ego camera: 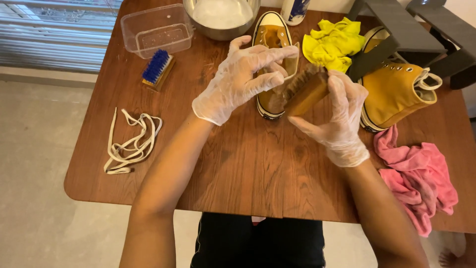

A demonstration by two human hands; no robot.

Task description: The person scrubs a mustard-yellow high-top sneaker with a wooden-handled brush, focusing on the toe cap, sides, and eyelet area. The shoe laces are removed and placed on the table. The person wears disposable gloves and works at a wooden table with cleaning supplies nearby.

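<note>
1. The right hand [342,119], in a clear glove, has its fingers wrapped round a wooden shoe brush [305,92], held above the tabletop [238,168].
2. The left hand [238,79], also gloved, has its fingers spread and bent over a mustard-yellow sneaker [271,34], gripping nothing firmly.
3. This looks like the dry-brushing step; brushing calls for steadying the sneaker first.
4. Its unlaced mate [396,92] lies right of the brush, and the white laces [130,144] lie at the left edge.

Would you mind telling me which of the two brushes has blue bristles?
The blue-bristled brush lies untouched on the table beside the clear plastic container; the other, a brown wooden brush, is in the right hand.
</note>
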